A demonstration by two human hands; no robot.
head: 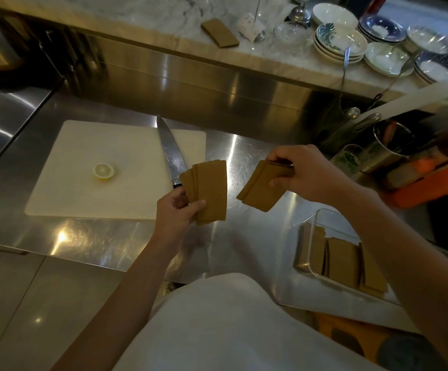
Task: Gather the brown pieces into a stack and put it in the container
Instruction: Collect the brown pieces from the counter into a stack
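My left hand (180, 210) grips a fanned bunch of flat brown rectangular pieces (210, 188) by their lower end, above the steel counter. My right hand (301, 171) pinches a second small bunch of brown pieces (261, 190) at their upper end, tilted down to the left. The two bunches hang apart, a small gap between them. A clear rectangular container (314, 223) sits at the lower right, partly under my right forearm, with several brown pieces (343, 261) standing inside. One more stack of brown pieces (219, 32) lies on the marble ledge at the back.
A white cutting board (83, 194) with a lemon half (103, 171) and a large knife (170, 151) lies left of my hands. Stacked bowls and plates (338, 42) crowd the back ledge. A metal cup (392, 145), a glass and orange items stand at right.
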